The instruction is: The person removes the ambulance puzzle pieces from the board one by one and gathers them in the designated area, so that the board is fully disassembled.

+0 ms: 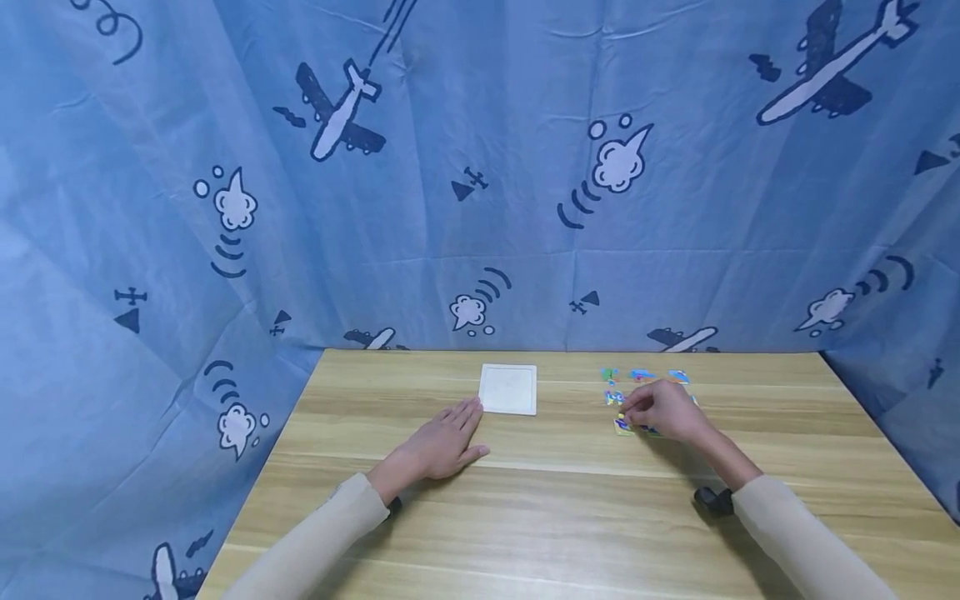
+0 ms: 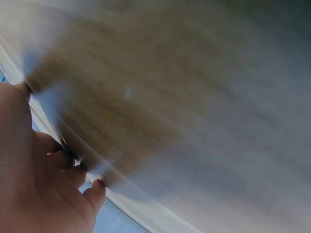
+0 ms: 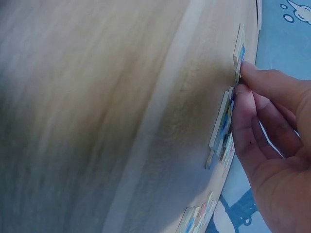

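My left hand (image 1: 446, 442) rests flat on the table with its fingers straight, its fingertips at the lower left corner of a square white puzzle tray (image 1: 510, 402). In the left wrist view the fingers (image 2: 73, 174) lie against the tabletop. To the right, my right hand (image 1: 667, 408) pinches a small puzzle piece (image 3: 238, 76) between thumb and index finger, low over the table. Most of that piece is hidden by the fingertips. Other colourful puzzle pieces lie around this hand, among them a yellow-and-blue piece (image 1: 622, 427) and a blue one (image 3: 221, 124).
More puzzle pieces form loose rows behind the right hand, such as a blue-and-red piece (image 1: 642, 375) and one at the far right (image 1: 678, 376). The wooden table (image 1: 570, 517) ends at a blue curtain (image 1: 510, 208) printed with planes.
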